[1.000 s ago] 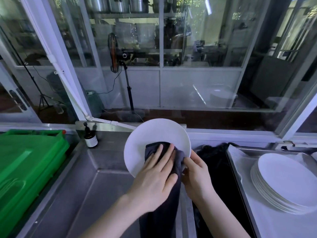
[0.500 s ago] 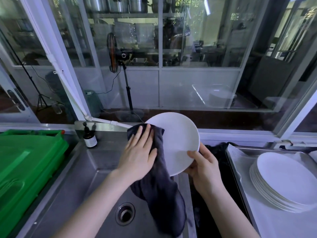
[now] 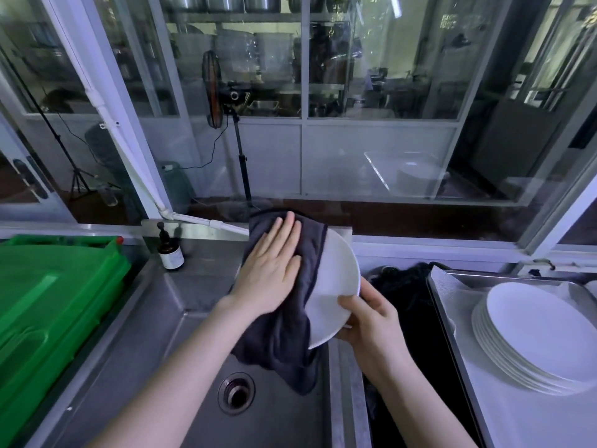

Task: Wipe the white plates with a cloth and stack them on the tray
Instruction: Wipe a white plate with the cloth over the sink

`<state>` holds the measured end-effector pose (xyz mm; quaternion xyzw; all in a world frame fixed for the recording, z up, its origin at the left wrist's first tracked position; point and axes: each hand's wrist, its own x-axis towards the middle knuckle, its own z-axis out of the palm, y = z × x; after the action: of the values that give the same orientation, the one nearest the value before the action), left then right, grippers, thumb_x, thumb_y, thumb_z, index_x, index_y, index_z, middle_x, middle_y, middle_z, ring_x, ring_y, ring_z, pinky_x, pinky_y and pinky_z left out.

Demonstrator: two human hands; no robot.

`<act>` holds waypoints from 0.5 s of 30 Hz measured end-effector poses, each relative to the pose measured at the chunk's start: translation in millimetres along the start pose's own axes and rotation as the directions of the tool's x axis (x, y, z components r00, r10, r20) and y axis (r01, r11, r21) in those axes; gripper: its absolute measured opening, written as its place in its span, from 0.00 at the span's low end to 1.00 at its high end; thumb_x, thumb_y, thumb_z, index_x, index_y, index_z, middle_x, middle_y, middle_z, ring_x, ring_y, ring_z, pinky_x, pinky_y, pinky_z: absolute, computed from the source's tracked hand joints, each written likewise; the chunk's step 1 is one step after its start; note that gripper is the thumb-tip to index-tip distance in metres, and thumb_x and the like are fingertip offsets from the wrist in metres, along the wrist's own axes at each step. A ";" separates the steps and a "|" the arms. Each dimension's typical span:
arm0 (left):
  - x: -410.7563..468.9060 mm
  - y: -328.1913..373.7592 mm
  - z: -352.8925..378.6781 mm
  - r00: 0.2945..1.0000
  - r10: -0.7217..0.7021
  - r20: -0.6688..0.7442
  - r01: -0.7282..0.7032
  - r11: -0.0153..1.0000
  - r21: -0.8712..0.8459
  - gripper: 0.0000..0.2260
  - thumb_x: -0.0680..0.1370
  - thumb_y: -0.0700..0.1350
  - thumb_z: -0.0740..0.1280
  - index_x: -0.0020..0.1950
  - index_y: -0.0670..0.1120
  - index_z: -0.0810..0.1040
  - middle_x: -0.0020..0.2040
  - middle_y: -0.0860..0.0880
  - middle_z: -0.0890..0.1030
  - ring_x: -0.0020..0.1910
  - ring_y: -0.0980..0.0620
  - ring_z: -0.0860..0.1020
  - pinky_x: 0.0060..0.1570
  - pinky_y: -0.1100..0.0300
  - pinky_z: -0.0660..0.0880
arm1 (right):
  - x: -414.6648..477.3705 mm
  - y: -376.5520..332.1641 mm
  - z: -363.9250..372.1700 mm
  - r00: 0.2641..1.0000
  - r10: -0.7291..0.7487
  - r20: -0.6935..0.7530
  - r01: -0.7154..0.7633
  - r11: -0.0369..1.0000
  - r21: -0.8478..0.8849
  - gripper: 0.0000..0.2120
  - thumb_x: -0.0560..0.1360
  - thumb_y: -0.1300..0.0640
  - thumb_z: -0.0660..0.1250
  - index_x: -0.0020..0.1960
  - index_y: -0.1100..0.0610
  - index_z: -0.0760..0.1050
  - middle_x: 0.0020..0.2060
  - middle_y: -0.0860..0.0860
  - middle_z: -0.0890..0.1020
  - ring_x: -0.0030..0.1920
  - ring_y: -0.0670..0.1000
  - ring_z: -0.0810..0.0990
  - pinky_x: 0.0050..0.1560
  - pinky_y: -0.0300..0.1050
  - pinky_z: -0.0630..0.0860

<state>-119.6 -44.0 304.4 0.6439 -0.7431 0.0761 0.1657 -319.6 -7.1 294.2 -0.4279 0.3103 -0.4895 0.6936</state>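
Over steel sink [image 3: 181, 334], left hand [image 3: 271, 270] flat on cloth [image 3: 281, 344], right hand [image 3: 368, 321] around plate [image 3: 336, 286]; perhaps kitchen [image 3: 355, 76] beyond.

Left hand [image 3: 269, 270] presses cloth [image 3: 284, 321] on plate [image 3: 336, 286] — right hand [image 3: 368, 321] grips rim.

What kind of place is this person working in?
Likely the dishwashing area of a commercial kitchen: a stainless steel sink, a stack of white plates on a metal tray, and large steel pots in the background.
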 end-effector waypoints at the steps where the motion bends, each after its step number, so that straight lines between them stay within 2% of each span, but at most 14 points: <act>1: -2.5 -8.3 -1.1 1.000 -0.025 0.017 0.024 0.999 0.025 0.26 0.85 0.49 0.49 0.81 0.46 0.45 0.81 0.50 0.40 0.80 0.52 0.40 0.78 0.55 0.42 | 2.9 -3.2 -4.8 1.000 -0.005 -0.021 0.005 1.000 -0.005 0.22 0.71 0.63 0.65 0.62 0.50 0.82 0.43 0.53 0.84 0.38 0.53 0.80 0.39 0.49 0.79; 4: -26.6 -16.9 3.0 0.993 -0.066 0.093 0.064 0.998 0.025 0.26 0.84 0.51 0.44 0.80 0.48 0.40 0.79 0.53 0.35 0.78 0.54 0.34 0.78 0.50 0.41 | 14.0 -11.1 -16.3 0.995 -0.031 -0.095 0.027 0.999 -0.037 0.22 0.70 0.62 0.66 0.62 0.48 0.82 0.45 0.53 0.83 0.43 0.57 0.78 0.44 0.57 0.79; 6: -50.4 -3.2 11.5 0.994 -0.018 0.111 0.021 1.000 -0.020 0.26 0.81 0.52 0.41 0.79 0.50 0.38 0.79 0.55 0.35 0.78 0.54 0.34 0.78 0.48 0.42 | 19.7 -12.6 -17.8 0.992 -0.046 -0.121 0.040 0.998 -0.048 0.21 0.72 0.64 0.64 0.61 0.49 0.82 0.45 0.55 0.83 0.43 0.59 0.77 0.44 0.57 0.80; 8: -66.0 17.7 20.1 0.993 0.073 0.093 -0.062 0.991 -0.117 0.26 0.81 0.52 0.42 0.79 0.52 0.39 0.80 0.57 0.38 0.79 0.55 0.37 0.78 0.49 0.44 | 19.5 -10.7 -13.9 0.994 -0.053 -0.095 0.047 0.997 -0.069 0.20 0.76 0.68 0.62 0.61 0.50 0.82 0.46 0.57 0.84 0.44 0.59 0.79 0.45 0.58 0.80; 11: -59.0 34.5 24.6 0.990 0.139 -0.018 -0.140 0.975 -0.173 0.27 0.82 0.48 0.47 0.80 0.51 0.41 0.81 0.55 0.42 0.80 0.53 0.42 0.76 0.51 0.47 | 11.3 -2.3 -0.8 0.999 -0.036 -0.023 0.034 0.995 -0.090 0.19 0.79 0.68 0.61 0.61 0.51 0.82 0.48 0.58 0.86 0.45 0.55 0.83 0.41 0.51 0.81; 15: -22.4 27.4 8.8 0.983 0.151 -0.103 -0.163 0.979 -0.124 0.28 0.81 0.45 0.49 0.80 0.47 0.45 0.81 0.50 0.46 0.80 0.50 0.47 0.77 0.52 0.51 | 2.0 8.5 15.3 1.000 -0.010 0.028 0.014 0.992 -0.124 0.14 0.79 0.61 0.64 0.60 0.51 0.82 0.42 0.55 0.82 0.39 0.55 0.76 0.35 0.43 0.71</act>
<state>-145.2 -21.7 291.2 0.5665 -0.7865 0.0695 0.2359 -302.4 -3.3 293.4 -0.4786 0.3279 -0.4676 0.6669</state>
